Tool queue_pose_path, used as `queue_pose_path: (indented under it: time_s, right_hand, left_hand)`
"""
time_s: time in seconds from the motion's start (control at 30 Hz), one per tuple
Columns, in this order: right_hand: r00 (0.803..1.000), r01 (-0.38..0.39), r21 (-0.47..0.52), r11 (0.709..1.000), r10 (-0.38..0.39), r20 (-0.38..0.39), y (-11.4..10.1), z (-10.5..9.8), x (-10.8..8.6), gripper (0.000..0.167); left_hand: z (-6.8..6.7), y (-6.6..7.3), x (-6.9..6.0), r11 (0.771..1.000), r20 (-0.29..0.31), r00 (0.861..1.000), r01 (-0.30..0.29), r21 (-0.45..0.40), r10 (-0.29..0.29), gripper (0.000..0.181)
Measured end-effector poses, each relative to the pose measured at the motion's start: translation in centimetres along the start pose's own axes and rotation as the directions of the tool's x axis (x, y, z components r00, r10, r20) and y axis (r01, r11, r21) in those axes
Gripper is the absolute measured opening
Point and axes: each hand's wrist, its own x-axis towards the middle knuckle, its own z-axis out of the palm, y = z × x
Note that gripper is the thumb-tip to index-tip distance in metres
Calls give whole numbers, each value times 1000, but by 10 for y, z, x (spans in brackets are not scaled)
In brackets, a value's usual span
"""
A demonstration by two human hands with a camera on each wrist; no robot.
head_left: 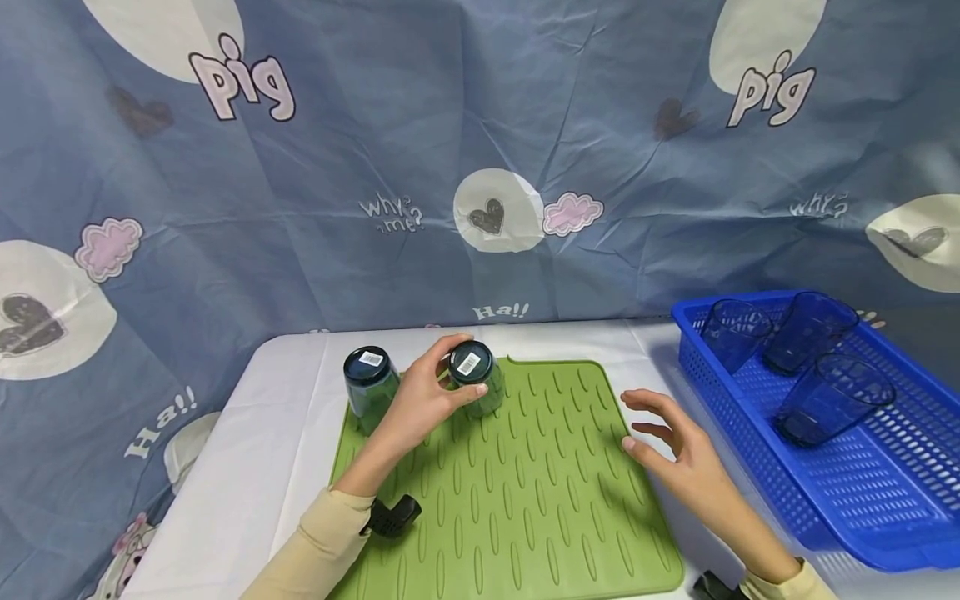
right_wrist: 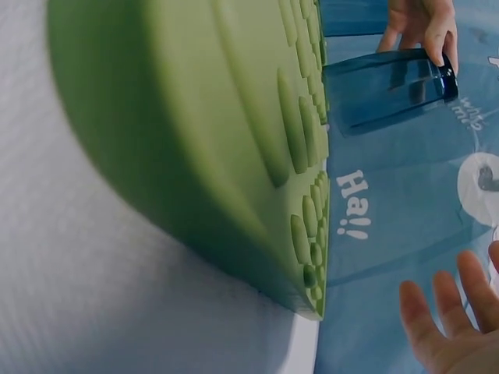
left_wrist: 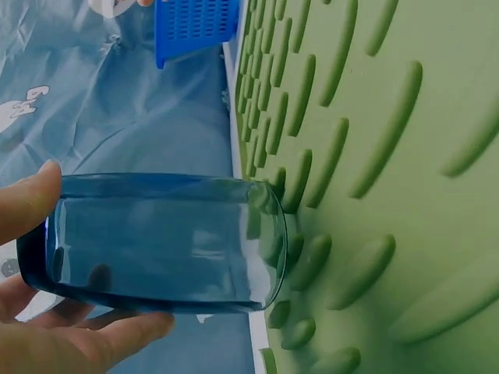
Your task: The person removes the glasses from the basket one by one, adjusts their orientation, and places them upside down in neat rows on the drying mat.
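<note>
My left hand (head_left: 420, 404) grips a blue drinking glass (head_left: 487, 402) near its upturned base, thumb on one side and fingers on the other. The glass (left_wrist: 171, 241) is upside down, its rim down at the ribbed green mat (head_left: 525, 483); whether it bears fully on the mat I cannot tell. A second upside-down glass (head_left: 369, 390) stands on the mat just left of it. My right hand (head_left: 678, 446) hovers by the mat's right edge, fingers apart and slightly bent, holding nothing; in the right wrist view its fingers (right_wrist: 452, 304) are spread.
A blue plastic basket (head_left: 738, 425) on the right holds three blue glasses (head_left: 832, 400), leaning with their mouths up. White cloth (head_left: 247, 467) covers the table. Behind the table hangs a blue printed curtain (head_left: 360, 150).
</note>
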Motion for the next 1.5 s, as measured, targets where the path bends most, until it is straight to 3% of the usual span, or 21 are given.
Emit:
queue_pose_path:
  time_s: [0.3,0.5,0.63,0.77,1.1,1.5]
  right_hand:
    - [1000,-29,-32,999,29,9,1,-1,0,50]
    - [999,-33,-45,998,34,10,2,-1,-1,49]
    - [1000,-28,-27,999,29,12,2,0,0,49]
    - [1000,-16,-18,1000,16,10,1,1,-1,50]
    - [999,-29,-36,999,29,13,2,0,-1,49]
    - [1000,-24,-46,999,24,13,3,-1,-1,49]
  left_hand:
    - [-4,-4,9,999,57,998,11,36,-13,71]
    - [-2,-3,14,993,23,999,44,113,-46,73]
    - [-2,-5,20,990,-12,999,54,128,-53,67]
    - [-2,-7,25,990,-5,999,42,133,-42,64]
    - [-4,-9,32,999,124,992,10,49,-16,62]
    - [-5,-11,31,997,117,991,70,13,-72,63]
